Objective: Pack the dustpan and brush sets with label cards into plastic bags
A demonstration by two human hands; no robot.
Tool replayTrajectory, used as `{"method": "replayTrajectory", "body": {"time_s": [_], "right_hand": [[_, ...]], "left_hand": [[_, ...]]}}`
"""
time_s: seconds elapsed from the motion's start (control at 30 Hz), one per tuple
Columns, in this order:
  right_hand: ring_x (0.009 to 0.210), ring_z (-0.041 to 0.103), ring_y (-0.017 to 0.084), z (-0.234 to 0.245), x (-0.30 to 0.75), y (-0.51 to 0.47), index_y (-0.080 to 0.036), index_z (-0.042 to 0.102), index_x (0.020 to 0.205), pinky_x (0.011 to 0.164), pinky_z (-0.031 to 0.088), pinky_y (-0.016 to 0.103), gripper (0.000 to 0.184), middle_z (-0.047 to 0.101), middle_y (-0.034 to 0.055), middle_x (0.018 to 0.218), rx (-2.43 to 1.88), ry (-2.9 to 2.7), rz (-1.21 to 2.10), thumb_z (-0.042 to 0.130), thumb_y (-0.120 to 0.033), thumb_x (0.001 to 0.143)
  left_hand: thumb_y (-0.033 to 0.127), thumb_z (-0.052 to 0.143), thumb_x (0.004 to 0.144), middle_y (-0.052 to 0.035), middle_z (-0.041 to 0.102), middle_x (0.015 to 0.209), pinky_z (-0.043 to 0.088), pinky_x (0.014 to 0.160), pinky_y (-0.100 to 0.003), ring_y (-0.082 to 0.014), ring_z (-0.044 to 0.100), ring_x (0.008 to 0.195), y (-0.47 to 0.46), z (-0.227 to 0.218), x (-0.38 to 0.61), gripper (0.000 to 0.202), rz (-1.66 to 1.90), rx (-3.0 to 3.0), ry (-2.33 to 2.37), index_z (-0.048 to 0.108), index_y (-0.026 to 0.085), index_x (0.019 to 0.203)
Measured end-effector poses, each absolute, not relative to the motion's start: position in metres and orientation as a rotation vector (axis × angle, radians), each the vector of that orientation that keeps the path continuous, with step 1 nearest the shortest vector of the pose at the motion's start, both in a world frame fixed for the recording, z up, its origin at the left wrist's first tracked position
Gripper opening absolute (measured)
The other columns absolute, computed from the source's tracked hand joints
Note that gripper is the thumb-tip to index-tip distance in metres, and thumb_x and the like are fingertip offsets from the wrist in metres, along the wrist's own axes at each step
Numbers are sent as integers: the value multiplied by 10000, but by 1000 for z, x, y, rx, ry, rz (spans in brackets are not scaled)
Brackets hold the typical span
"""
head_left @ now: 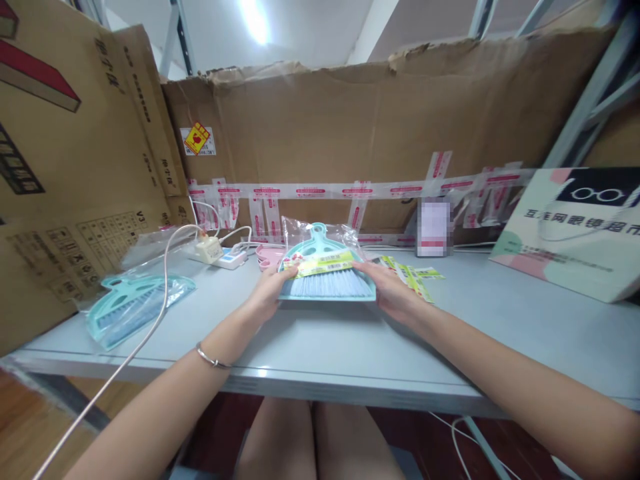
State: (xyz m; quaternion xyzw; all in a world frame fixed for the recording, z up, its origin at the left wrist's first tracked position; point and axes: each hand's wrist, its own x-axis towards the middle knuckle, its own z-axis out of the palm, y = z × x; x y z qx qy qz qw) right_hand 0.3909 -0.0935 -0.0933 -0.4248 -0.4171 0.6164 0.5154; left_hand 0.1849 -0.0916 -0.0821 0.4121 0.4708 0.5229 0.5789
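Note:
A teal mini dustpan and brush set (pixel 327 270) lies on the grey table (pixel 350 353) in front of me, partly in a clear plastic bag, with a yellow-green label across it. My left hand (pixel 270 288) grips its left edge, thumb on top. My right hand (pixel 390 288) holds its right edge, fingers closed along the side.
A second bagged teal dustpan set (pixel 133 310) lies at the left. A white power strip (pixel 220 255) with cables, a pink item (pixel 267 256) and several yellow-green labels (pixel 413 275) lie behind. Cardboard walls (pixel 375 127) enclose the table; a printed bag (pixel 575 230) leans at right.

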Motion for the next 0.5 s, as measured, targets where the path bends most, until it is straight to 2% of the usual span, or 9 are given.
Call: {"method": "replayTrajectory", "body": {"time_s": [0.13, 0.23, 0.4, 0.43, 0.5], "right_hand": [[860, 647, 132, -92, 401, -100, -168, 647, 1009, 732, 537, 196, 281, 684, 56, 1030, -825, -1168, 1629, 674, -192, 730], [899, 645, 156, -94, 405, -100, -142, 635, 1023, 815, 537, 235, 389, 670, 73, 1059, -757, -1238, 1647, 735, -147, 647], [789, 664, 141, -101, 404, -93, -103, 650, 888, 726, 560, 177, 235, 690, 85, 960, -860, -1148, 1610, 726, -152, 671], [770, 664, 133, -101, 404, -92, -105, 654, 870, 700, 561, 160, 194, 694, 79, 939, -867, -1128, 1605, 711, -150, 689], [746, 661, 113, -101, 404, -92, -112, 665, 837, 656, 556, 126, 112, 698, 63, 902, -875, -1076, 1585, 671, -133, 727]], "left_hand": [[174, 651, 704, -14, 667, 672, 410, 481, -184, -116, 591, 562, -90, -83, 182, 124, 1214, 949, 1120, 663, 134, 820], [201, 656, 718, -19, 677, 707, 413, 483, -185, -116, 594, 579, -92, -81, 183, 156, 1176, 969, 1128, 671, 139, 860], [383, 669, 736, -66, 694, 900, 477, 585, -218, -163, 632, 763, -97, -75, 178, 347, 1085, 1089, 1060, 655, 173, 1012], [394, 677, 728, -76, 687, 951, 492, 626, -228, -175, 631, 824, -98, -73, 175, 371, 1042, 1131, 1008, 649, 178, 1029], [315, 727, 689, -85, 660, 1052, 504, 737, -253, -185, 615, 927, -101, -69, 168, 408, 930, 1205, 885, 631, 186, 1064]]}}
